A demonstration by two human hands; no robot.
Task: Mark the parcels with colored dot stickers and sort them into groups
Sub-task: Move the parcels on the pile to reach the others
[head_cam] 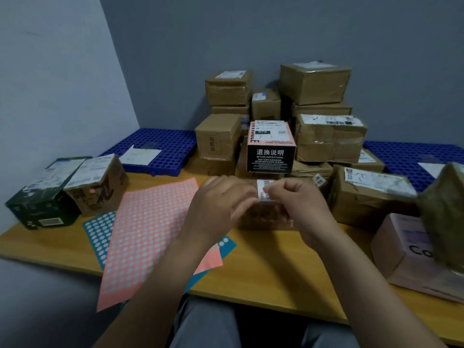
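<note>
A small brown parcel [263, 217] with a white barcode label [266, 195] lies on the wooden table [263, 272] in front of me. My left hand [221, 204] has its fingers curled round the parcel's left side. My right hand [296, 204] pinches what looks like a small pink dot sticker [263, 190] against the label. A pink sticker sheet [150, 234] lies to the left, on top of a teal sticker sheet [99, 233]. At the far left stand a dark green box [42, 199] and a brown box [100, 189] that bears a red dot.
Several brown parcels [313, 84] are stacked at the back, with a black and pink box [270, 146] in front of them. Blue perforated pallets lie at back left [160, 146] and back right [411, 156]. A pink box [406, 249] and an olive parcel [444, 209] crowd the right edge.
</note>
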